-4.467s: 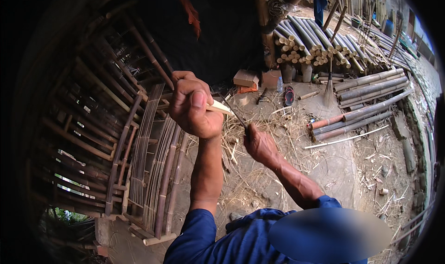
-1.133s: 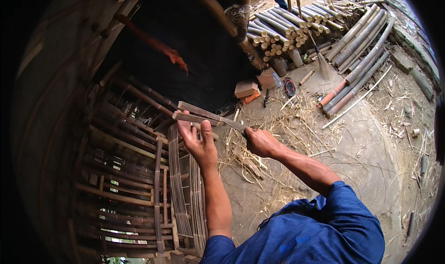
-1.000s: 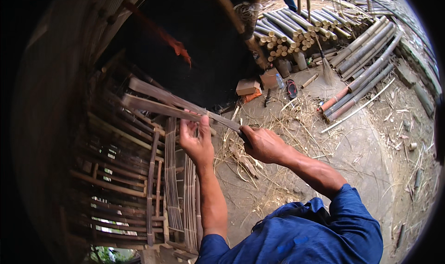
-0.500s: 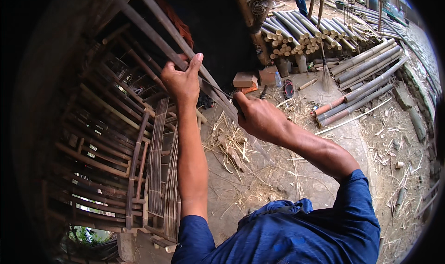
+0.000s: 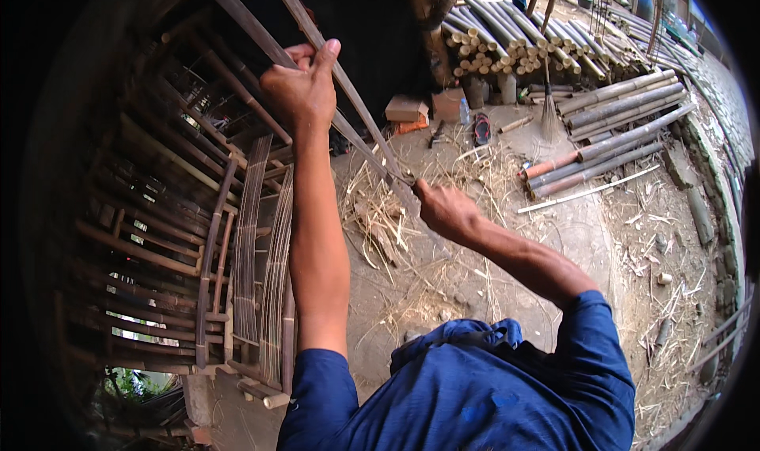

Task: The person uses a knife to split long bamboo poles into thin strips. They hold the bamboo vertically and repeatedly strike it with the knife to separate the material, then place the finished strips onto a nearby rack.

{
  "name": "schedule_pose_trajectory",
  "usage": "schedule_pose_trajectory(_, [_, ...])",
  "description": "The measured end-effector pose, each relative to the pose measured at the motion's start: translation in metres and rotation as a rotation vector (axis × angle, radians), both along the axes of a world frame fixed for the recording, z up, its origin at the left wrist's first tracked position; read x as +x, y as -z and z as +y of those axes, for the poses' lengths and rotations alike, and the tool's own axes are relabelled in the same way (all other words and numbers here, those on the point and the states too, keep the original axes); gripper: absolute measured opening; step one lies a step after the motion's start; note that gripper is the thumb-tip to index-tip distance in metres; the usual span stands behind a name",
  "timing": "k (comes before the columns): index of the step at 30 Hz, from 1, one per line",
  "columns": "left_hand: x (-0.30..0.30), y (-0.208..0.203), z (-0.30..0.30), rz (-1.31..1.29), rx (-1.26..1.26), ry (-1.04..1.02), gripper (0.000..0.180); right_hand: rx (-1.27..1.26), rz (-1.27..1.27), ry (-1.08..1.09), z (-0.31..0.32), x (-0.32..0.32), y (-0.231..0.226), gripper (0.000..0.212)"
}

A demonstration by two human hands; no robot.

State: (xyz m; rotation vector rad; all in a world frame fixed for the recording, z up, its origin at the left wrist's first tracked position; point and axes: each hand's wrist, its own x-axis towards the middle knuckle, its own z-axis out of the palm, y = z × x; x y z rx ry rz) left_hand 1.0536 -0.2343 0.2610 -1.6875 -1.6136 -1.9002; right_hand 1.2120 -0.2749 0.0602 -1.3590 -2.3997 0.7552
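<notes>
A long bamboo strip, pale and blurred at its lower end [image 5: 427,226], is split into two brown lengths that spread apart toward the top left. My left hand [image 5: 305,87] is closed around the left length [image 5: 247,22], its thumb up beside the right length [image 5: 297,9]. Lower down, where the lengths meet, my right hand [image 5: 448,212] is closed in a fist. A small dark piece, apparently a knife [image 5: 407,180], juts from that fist across the strip; most of it is hidden by the fingers.
Bamboo frames and benches [image 5: 210,269] crowd the left side. Shavings [image 5: 384,233] litter the floor. Cut bamboo poles [image 5: 507,43] are stacked at the back, with more lying at the right [image 5: 594,162]. A broom [image 5: 549,115], a sandal [image 5: 482,128] and a cardboard box [image 5: 406,108] are farther off.
My left hand has moved up and slightly left. The right hand has moved down and right along the bamboo, and more of the separated lengths shows between my hands.
</notes>
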Motion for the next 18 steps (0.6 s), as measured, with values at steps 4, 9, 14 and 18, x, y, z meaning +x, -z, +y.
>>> schedule_pose_trajectory(4, [-0.015, 0.009, 0.016, -0.097, 0.113, 0.120, 0.030, 0.016, 0.073, -0.055, 0.012, -0.014, 0.019, 0.024])
schedule_pose_trajectory(9, [-0.013, 0.007, 0.047, -0.110, 0.127, 0.143, 0.028, -0.085, 0.130, -0.027, 0.046, -0.002, 0.142, 0.027])
schedule_pose_trajectory(14, [-0.022, 0.004, 0.053, -0.010, 0.109, 0.025, 0.031, 0.312, -0.220, 0.054, 0.048, -0.024, 0.131, 0.023])
schedule_pose_trajectory(18, [-0.036, 0.017, 0.058, -0.069, 0.165, 0.117, 0.032, 0.110, -0.203, -0.038, 0.042, -0.023, 0.132, 0.018])
